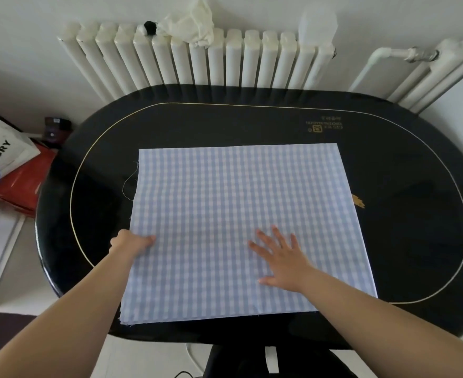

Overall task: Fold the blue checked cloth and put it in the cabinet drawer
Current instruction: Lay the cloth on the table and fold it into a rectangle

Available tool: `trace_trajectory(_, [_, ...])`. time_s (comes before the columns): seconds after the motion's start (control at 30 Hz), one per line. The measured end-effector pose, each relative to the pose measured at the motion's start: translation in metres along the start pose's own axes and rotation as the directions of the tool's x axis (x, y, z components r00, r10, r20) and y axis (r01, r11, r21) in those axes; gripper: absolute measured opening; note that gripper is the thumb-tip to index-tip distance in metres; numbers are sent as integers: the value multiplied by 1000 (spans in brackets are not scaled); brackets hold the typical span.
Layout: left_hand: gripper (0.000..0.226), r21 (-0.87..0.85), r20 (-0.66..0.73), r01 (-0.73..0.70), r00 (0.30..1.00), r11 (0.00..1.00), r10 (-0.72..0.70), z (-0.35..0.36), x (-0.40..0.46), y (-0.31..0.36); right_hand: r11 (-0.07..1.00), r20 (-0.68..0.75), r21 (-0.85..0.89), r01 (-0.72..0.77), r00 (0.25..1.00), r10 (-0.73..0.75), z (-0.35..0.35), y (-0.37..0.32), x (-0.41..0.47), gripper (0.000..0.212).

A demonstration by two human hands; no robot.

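**Checked cloth flat on black table, both my hands on it**

Head view: the blue checked cloth (pixel 238 227) lies spread on the black oval table (pixel 402 173), already doubled into layers, with stacked edges showing at the near left corner. A loose thread trails off its left edge. My left hand (pixel 132 241) grips the left edge of the cloth, thumb on top, fingers tucked under the fabric and out of sight. My right hand (pixel 282 257) lies flat on the cloth near its lower middle, fingers spread and straight, pressing down.

Writing: a gold logo with small print (pixel 324 126) sits upside down on the far right of the tabletop, too small to read. A thin gold line rings the top. A white bag (pixel 1 156) at far left shows the letters "TORY", the rest cut off; red packaging (pixel 23 186) lies under it.

A white radiator (pixel 197 58) stands behind the table with a crumpled white rag (pixel 195 23) on top. The cabinet drawer is not in this view.
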State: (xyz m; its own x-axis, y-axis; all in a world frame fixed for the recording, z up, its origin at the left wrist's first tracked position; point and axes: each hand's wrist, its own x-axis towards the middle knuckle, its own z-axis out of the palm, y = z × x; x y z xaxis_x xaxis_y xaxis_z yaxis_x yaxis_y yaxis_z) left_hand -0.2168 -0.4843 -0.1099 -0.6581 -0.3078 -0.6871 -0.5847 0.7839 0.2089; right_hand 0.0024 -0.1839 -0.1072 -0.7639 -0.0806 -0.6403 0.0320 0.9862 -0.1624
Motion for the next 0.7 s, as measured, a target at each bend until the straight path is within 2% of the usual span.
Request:
trace_trajectory(0.13, [63,-187,33,-27,999,982,34,-2,-7,-1,994,4,-77,82,997,-82,-7,-27,14,95])
trace_trajectory(0.23, [58,-331,153,22,988,943,31,-15,-11,-4,982,64,-158,103,993,-94,-4,-34,18,101])
trace_trajectory(0.3, [56,-353,236,2,968,936,87,-24,-18,-2,986,51,-112,120,992,-114,0,-36,16,97])
trace_trajectory(0.4, [51,-360,368,-91,901,928,231,-32,-39,8,989,-13,-29,146,989,-147,13,-39,9,90])
trace_trajectory(0.5, [42,-382,452,-186,817,905,359,-39,-74,25,992,9,12,129,992,-129,18,-36,6,94])
trace_trajectory(0.57, [46,-454,463,-221,769,863,440,-41,-102,39,987,51,96,129,990,-135,10,-32,7,92])
trace_trajectory(0.63, [54,-516,474,-263,705,815,527,-37,-130,56,946,67,303,115,988,-141,-4,-30,8,82])
trace_trajectory(0.67, [57,-538,484,-285,667,794,567,-32,-142,64,866,64,496,71,991,-118,-12,-28,7,74])
trace_trajectory(0.7, [60,-552,495,-312,624,773,605,-23,-156,73,692,70,722,-6,995,-65,-21,-25,5,64])
